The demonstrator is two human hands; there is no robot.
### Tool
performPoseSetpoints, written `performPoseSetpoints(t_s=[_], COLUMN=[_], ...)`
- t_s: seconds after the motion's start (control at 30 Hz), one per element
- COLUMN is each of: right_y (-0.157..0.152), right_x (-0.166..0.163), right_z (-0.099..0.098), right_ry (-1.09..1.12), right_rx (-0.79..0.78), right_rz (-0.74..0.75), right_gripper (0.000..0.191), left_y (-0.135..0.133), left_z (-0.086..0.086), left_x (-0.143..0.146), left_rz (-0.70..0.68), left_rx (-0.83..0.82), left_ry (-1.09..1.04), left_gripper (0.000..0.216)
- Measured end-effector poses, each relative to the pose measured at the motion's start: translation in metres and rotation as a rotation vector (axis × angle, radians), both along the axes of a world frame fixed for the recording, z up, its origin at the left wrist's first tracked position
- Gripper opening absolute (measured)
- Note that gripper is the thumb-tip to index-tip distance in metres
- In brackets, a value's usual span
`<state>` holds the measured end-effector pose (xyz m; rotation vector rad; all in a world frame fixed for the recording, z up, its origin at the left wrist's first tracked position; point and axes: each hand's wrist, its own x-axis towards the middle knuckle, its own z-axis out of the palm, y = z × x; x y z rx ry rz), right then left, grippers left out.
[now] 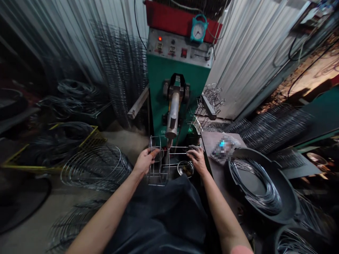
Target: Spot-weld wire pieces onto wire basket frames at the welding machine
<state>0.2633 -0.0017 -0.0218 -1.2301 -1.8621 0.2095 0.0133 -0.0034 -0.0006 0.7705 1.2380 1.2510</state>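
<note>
My left hand (145, 160) is closed on the left side of a wire frame (161, 165), a small rack of thin metal rods and rings. My right hand (197, 158) grips the right end of the same frame's upper rods. The frame sits under the metal electrode arm (172, 116) of a green welding machine (173, 76) straight ahead. A small round metal ring or cup (185, 168) lies just below my right hand. My dark apron covers my lap below.
A black tub (287, 197) with coiled wire rings stands at right beside a grey table (212, 139). Stacks of wire rings (96, 167) and a yellow crate (57, 146) lie at left. Wire grids lean on the corrugated wall. Finished wire baskets (210, 97) sit right of the machine.
</note>
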Motion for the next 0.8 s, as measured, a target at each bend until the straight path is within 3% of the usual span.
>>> performPoseSetpoints(t_s=[0.8], right_y=[0.024], right_x=[-0.004], right_z=[0.008], right_ry=[-0.001], right_rx=[-0.102], right_rz=[0.005], right_gripper=[0.014], left_y=[0.033], left_z=[-0.005], left_x=[-0.002], left_rz=[-0.041], left_rx=[-0.047], left_ry=[-0.137], left_gripper=[0.043])
